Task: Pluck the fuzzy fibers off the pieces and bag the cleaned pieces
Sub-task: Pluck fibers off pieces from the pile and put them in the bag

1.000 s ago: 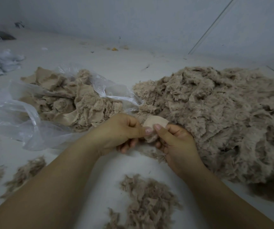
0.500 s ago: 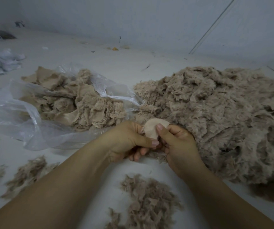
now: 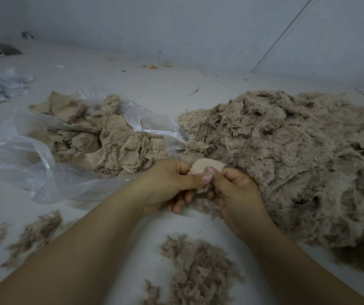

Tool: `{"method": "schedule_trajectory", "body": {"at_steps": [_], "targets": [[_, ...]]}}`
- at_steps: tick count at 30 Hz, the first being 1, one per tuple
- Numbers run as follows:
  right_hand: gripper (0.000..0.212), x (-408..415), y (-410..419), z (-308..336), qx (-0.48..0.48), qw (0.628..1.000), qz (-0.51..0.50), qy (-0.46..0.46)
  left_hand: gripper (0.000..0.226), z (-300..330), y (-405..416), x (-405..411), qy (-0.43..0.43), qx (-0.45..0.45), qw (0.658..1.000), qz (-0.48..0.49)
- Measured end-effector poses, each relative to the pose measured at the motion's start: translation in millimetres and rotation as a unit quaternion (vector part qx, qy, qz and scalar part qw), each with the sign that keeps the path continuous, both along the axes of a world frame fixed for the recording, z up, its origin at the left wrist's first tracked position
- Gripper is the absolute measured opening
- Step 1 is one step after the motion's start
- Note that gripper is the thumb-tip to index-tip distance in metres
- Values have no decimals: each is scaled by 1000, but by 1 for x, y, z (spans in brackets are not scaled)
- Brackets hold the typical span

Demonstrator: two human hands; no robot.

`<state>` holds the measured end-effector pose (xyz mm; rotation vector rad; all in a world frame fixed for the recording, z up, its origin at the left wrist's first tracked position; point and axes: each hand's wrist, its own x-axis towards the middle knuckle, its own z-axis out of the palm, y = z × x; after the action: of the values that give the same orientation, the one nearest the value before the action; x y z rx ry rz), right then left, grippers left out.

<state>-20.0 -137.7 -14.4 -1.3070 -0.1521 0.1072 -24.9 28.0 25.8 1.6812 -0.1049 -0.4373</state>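
A small pale beige fabric piece (image 3: 207, 165) with a rounded top is pinched between both hands over the white surface. My left hand (image 3: 168, 183) grips its left side, thumb pressed across the front. My right hand (image 3: 234, 190) holds its right side, thumb up against the piece. A big heap of fuzzy beige pieces (image 3: 291, 159) lies to the right, touching my right hand. A clear plastic bag (image 3: 44, 159) lies open at the left with several beige pieces (image 3: 106, 142) inside.
Plucked fibers (image 3: 198, 271) lie in a loose clump below my hands, with smaller tufts (image 3: 36, 232) at the lower left. Pale grey cloth (image 3: 3, 86) lies at the far left. A wall rises behind the surface.
My left thumb slid along the piece toward my right thumb and back up; both hands stay on the same piece, which has turned slightly. The heaps and bag are unchanged.
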Motion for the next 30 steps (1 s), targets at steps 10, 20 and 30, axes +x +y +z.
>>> {"method": "schedule_trajectory", "body": {"at_steps": [10, 20, 30], "targets": [[18, 4, 0, -5, -19, 1000, 0, 24, 11, 2, 15, 14, -176, -9, 932, 318], [15, 1, 1, -1, -34, 999, -4, 26, 13, 4, 52, 18, -233, 629, 674, 310], [31, 2, 3, 1, -11, 1000, -4, 29, 20, -15, -3, 9, -386, 522, 760, 29]]}}
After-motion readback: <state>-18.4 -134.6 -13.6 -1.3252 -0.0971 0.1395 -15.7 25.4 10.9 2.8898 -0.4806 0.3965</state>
